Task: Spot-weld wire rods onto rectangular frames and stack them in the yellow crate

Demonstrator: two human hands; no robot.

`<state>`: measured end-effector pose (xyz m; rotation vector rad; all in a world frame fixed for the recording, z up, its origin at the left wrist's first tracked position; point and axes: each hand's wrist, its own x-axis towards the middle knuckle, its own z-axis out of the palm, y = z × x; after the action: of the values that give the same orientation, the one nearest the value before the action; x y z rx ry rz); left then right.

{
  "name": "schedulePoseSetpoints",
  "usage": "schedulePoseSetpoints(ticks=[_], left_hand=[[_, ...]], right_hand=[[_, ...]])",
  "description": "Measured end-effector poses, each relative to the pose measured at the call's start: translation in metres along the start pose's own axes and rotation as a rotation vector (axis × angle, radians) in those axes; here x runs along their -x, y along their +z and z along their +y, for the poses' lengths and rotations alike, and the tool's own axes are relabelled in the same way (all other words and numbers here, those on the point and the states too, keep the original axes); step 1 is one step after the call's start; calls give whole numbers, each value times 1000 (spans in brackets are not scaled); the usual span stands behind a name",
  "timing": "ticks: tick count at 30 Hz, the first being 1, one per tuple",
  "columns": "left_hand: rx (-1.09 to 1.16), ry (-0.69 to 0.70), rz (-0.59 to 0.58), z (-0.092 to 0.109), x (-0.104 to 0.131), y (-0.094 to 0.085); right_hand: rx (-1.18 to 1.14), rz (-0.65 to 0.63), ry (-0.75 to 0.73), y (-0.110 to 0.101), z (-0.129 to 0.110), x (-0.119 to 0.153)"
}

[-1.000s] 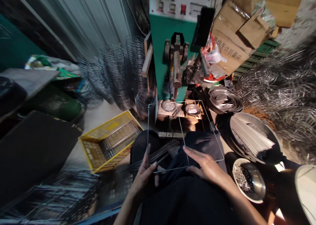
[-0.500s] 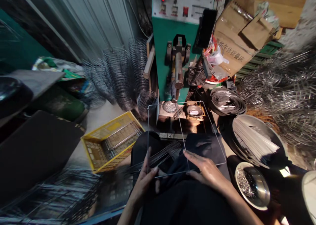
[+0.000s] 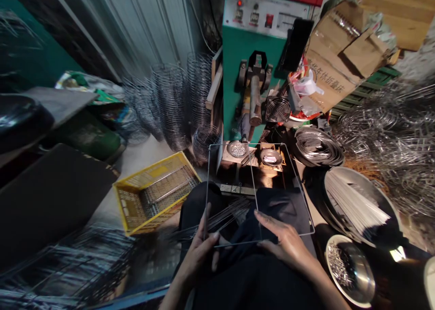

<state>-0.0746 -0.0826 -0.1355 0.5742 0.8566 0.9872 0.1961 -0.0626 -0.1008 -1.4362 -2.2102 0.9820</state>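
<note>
A thin rectangular wire frame (image 3: 253,183) with a crosswise middle wire is held over my lap, its far edge near the welding machine's lower part. My left hand (image 3: 201,245) grips its near left corner, thumb and fingers closed around the wire. My right hand (image 3: 285,238) pinches the frame where the middle wire meets the near edge, thumb and forefinger on either side. Loose straight wires (image 3: 226,217) lie across my lap beneath the frame. Beyond it is a green machine (image 3: 234,65) with a round metal electrode arm (image 3: 255,101).
At left stand a yellow crate (image 3: 123,210), stacked wire coils (image 3: 170,106) and wire racks (image 3: 84,264). To the right are a pan of straight rods (image 3: 355,201), a bowl of small metal parts (image 3: 365,273) and tangled wirework (image 3: 390,133). Small dishes (image 3: 238,149) sit below the electrode.
The camera view has turned slightly left, so the surroundings appear shifted right. Both hands keep their hold on the wire frame, which has barely moved.
</note>
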Motion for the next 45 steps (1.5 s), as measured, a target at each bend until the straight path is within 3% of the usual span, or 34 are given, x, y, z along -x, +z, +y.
schedulePoseSetpoints(ticks=[19, 31, 45], left_hand=[[32, 17, -48, -3, -1, -8], [6, 61, 45, 0, 1, 1], [38, 50, 22, 2, -6, -3]], right_hand=[[-95, -10, 73, -2, 1, -3], [-110, -9, 72, -5, -2, -5], [-92, -13, 37, -5, -3, -9]])
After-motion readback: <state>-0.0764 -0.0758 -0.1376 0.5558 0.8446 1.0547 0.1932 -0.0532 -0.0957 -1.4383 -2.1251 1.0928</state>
